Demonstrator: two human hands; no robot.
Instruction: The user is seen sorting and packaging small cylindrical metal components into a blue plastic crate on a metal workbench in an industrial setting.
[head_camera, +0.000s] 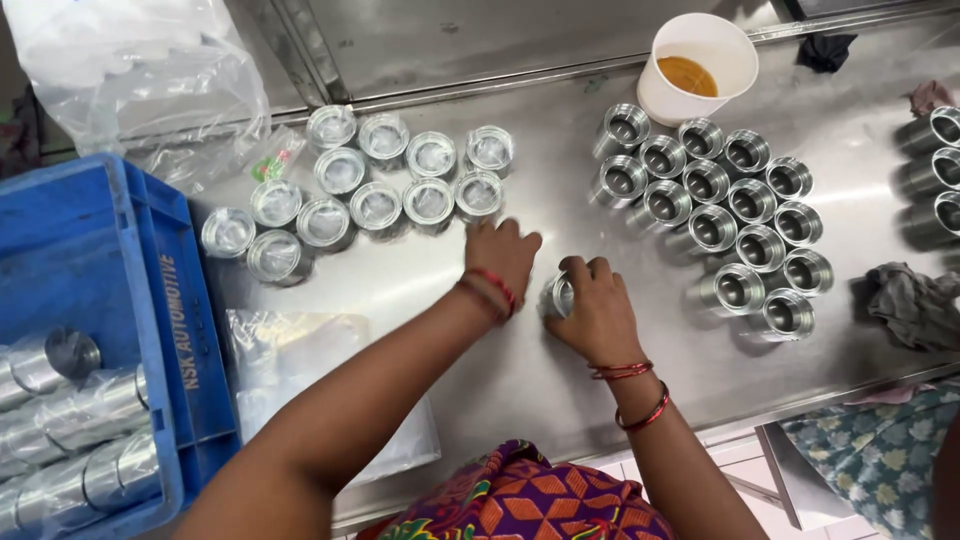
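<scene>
My right hand (592, 310) grips a small shiny metal cup-shaped part (557, 295) lying on its side on the steel table (480, 370). My left hand (503, 252) rests flat on the table just left of that part, fingers spread, holding nothing. Above the left hand stands a cluster of several metal parts covered in clear plastic (380, 180). To the right, several uncovered metal cups (735, 215) stand in rows with their open ends up.
A blue crate (190, 330) at the left holds wrapped metal cylinders (70, 440). A white cup of amber liquid (697, 68) stands at the back. A grey rag (915, 300) and more metal cups (935, 170) lie at the right. Clear plastic bags (290, 350) lie by the crate.
</scene>
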